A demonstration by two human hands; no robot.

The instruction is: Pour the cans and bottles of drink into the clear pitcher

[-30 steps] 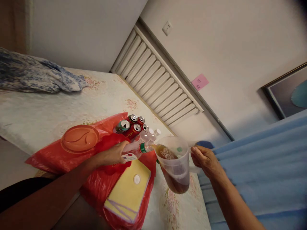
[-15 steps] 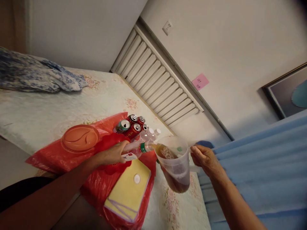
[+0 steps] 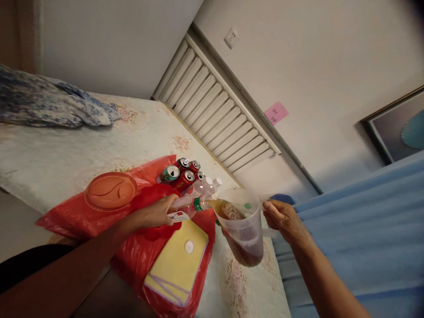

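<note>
My left hand [image 3: 162, 211] is closed around a clear plastic bottle [image 3: 185, 204] with a green and red band near its neck, tipped toward the right. Its mouth meets the rim of a translucent plastic pitcher [image 3: 247, 238], where brown liquid runs at the lip. Foamy brown liquid fills part of the pitcher, which leans toward the bottle. With fingers wrapped at the handle, my right hand [image 3: 285, 221] holds the pitcher. Below the bottle lies a folded yellow cloth [image 3: 175, 265] with a white cap [image 3: 189, 247] on it.
Several drink cans [image 3: 184, 179] and clear bottles with white caps [image 3: 208, 182] stand behind my left hand. An orange divided dish [image 3: 111, 191] rests on red plastic sheeting [image 3: 69, 216]. A floral tablecloth [image 3: 145, 132] covers the table; a radiator [image 3: 218, 106] runs along the wall.
Both hands, the bottle and the pitcher keep nearly the same places. The lower end of the pitcher has shifted very slightly to the right.
</note>
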